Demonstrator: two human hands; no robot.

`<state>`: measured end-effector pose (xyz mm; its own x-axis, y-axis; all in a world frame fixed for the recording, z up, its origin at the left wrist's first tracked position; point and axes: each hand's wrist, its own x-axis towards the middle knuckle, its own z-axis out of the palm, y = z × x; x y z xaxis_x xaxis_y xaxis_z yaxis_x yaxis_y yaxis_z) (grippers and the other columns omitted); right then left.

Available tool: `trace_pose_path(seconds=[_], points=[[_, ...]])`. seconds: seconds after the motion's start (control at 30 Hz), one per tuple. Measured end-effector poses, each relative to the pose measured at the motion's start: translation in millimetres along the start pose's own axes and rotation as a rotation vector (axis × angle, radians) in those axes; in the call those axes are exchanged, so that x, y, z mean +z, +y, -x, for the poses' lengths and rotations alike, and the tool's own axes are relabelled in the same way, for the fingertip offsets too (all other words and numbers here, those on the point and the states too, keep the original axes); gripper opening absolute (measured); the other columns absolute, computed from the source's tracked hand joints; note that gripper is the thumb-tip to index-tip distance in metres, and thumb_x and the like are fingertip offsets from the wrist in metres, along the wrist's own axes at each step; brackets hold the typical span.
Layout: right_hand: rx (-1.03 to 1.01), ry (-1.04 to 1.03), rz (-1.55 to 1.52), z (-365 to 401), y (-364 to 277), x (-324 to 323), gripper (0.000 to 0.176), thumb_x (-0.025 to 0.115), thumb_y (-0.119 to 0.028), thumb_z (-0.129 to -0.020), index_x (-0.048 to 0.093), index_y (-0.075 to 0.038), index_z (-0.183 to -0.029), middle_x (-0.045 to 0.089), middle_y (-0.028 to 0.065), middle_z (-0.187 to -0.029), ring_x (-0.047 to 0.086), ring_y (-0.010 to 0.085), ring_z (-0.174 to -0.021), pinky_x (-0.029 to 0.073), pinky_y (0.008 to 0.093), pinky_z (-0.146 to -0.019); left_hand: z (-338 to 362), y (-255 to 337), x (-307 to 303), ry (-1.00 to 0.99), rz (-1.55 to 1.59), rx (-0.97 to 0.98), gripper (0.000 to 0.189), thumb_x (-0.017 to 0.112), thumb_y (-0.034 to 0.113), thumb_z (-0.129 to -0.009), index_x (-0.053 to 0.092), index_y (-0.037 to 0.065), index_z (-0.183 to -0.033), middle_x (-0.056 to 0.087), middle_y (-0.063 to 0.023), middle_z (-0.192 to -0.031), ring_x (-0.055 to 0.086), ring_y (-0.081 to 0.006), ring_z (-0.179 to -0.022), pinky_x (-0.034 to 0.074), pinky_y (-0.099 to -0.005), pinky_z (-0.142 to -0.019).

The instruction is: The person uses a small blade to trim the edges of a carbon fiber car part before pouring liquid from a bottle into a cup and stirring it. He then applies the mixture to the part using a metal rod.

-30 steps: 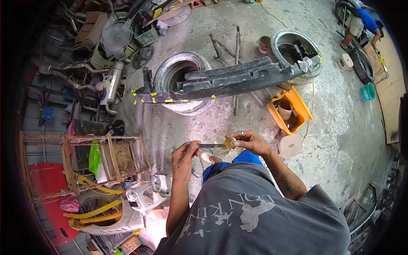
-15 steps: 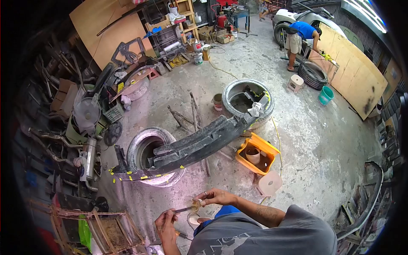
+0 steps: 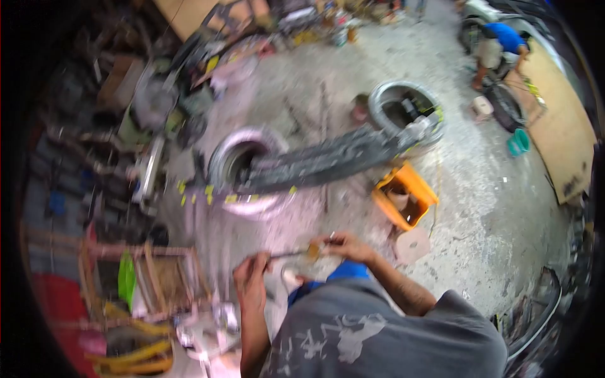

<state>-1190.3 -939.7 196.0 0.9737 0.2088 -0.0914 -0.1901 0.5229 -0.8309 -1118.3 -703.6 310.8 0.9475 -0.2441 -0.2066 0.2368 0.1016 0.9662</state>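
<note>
In front of my body my left hand (image 3: 251,279) pinches one end of a thin dark tool (image 3: 287,254), held roughly level. At its other end is a tan-yellow piece (image 3: 312,252), too blurred to name. My right hand (image 3: 348,246) is closed, its fingertips at that tan piece. Beyond my hands lies a long black car bumper (image 3: 321,160), with strips of yellow tape along its near edge. It rests across two upright-facing wheel-like rings, a pinkish one (image 3: 220,167) on the left and a grey one (image 3: 381,113) on the right.
A yellow-orange bin (image 3: 392,211) and a pale stool (image 3: 413,246) stand right of my hands. At lower left is a wooden frame (image 3: 151,277) with a green bag (image 3: 126,283). A person in blue (image 3: 504,38) bends near a plywood sheet (image 3: 561,120). Clutter lines the left.
My view has tilted down and turned left, so the bumper and bin sit higher and further right. Both hands keep hold, and the right hand has shifted slightly away from the left.
</note>
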Motion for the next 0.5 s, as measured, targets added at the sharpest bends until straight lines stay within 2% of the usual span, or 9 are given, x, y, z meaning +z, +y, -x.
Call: trace_pose_path(seconds=[0.1, 0.27, 0.5], points=[[-0.066, -0.007, 0.01, 2, -4, 1, 0.04, 0.064, -0.006, -0.084, 0.054, 0.003, -0.122, 0.061, 0.0079, -0.114, 0.056, 0.0146, -0.105, 0.042, 0.03, -0.094, 6, 23, 5, -0.01, -0.243, 0.095, 0.022, 0.064, 0.015, -0.087, 0.065, -0.004, -0.098, 0.059, -0.0026, -0.071, 0.052, -0.0086, -0.066, 0.041, -0.0217, -0.063], [-0.065, -0.031, -0.116, 2, -10, 4, 0.039, 0.064, -0.004, -0.083, 0.055, 0.004, -0.12, 0.06, 0.0119, -0.116, 0.057, 0.0181, -0.106, 0.042, 0.0315, -0.096, 14, 38, 9, -0.06, -0.224, 0.166, 0.024, 0.066, 0.016, -0.086, 0.065, -0.002, -0.102, 0.06, -0.0006, -0.074, 0.05, -0.0047, -0.067, 0.04, -0.0177, -0.063], [-0.054, -0.029, -0.106, -1, -16, 8, 0.039, 0.064, -0.004, -0.083, 0.055, 0.004, -0.119, 0.06, 0.0125, -0.115, 0.057, 0.0183, -0.106, 0.043, 0.0316, -0.095, 18, 41, 11, -0.038, -0.363, 0.16, 0.025, 0.067, 0.018, -0.086, 0.066, -0.001, -0.102, 0.061, 0.0011, -0.076, 0.049, -0.0028, -0.066, 0.038, -0.0165, -0.061]])
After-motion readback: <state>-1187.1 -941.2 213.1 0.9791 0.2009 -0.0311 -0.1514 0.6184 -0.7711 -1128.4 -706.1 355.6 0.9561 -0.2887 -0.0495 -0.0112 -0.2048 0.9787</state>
